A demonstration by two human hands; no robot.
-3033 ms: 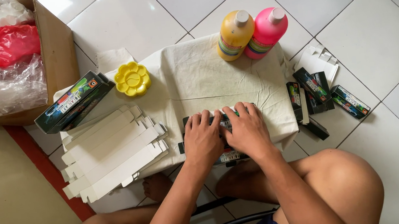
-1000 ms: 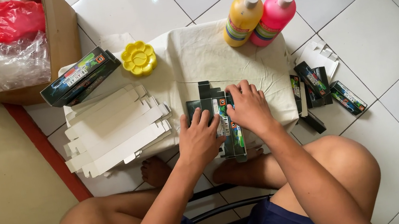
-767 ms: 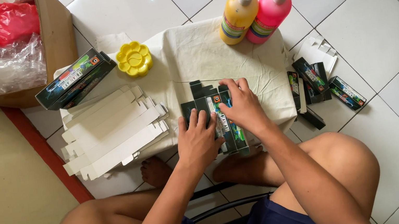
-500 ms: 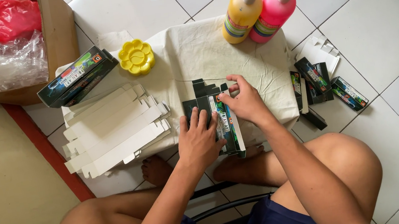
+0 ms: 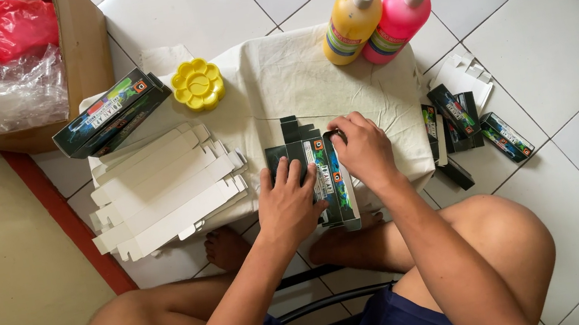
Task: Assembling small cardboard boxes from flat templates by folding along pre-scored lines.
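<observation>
Left hand (image 5: 294,204) pressed flat, right hand (image 5: 364,150) pinching the dark printed flat carton (image 5: 319,181) on white cloth-covered table (image 5: 292,78); few folded boxes (image 5: 467,121) done, white stack of blanks (image 5: 163,189) left.

**Flat carton under both hands**

A dark printed carton (image 5: 322,173) lies unfolded and flat on the white cloth, its long side running toward the person, black flaps at the far end. The left hand (image 5: 288,205) presses its left part; the right hand (image 5: 364,147) rests on its upper right edge
</observation>
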